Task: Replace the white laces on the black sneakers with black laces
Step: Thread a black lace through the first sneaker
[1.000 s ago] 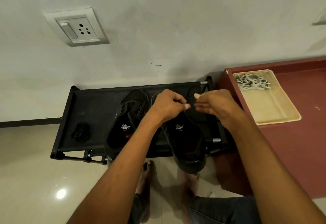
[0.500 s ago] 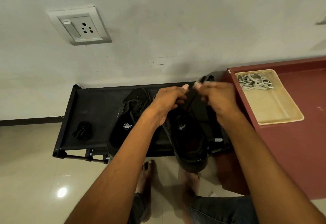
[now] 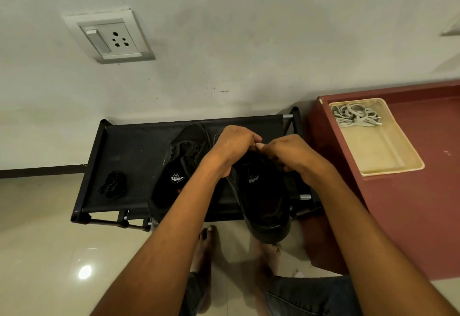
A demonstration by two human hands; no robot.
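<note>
The largest thing near the hands is the maroon cabinet top (image 3: pixel 423 191), off to the right of the right hand (image 3: pixel 291 152), and on it sits a cream plastic tray (image 3: pixel 388 156) with the white laces (image 3: pixel 356 118) heaped in its far corner — well apart from both hands. Directly under the hands stretches the black fabric shoe rack (image 3: pixel 134 151), running away to the left of the left hand (image 3: pixel 234 144).

Two black sneakers rest on that rack. The left sneaker (image 3: pixel 178 174) lies just left of the left forearm, dark lace already visible across its eyelets. The right sneaker (image 3: pixel 263 201) is directly below both hands, its heel overhanging the rack's near edge.

Both hands meet above the right sneaker's throat, fingers curled, fingertips touching one another; they seem to pinch a black lace between them, though the lace itself is lost against the dark shoe. Farther left of the left hand, a small bundle of black lace (image 3: pixel 113 186) lies on the rack.

By my reading the white laces are out of both shoes and the left sneaker is relaced — what remains is finishing the right one. Why a spare black bundle is left over I cannot tell.
</note>
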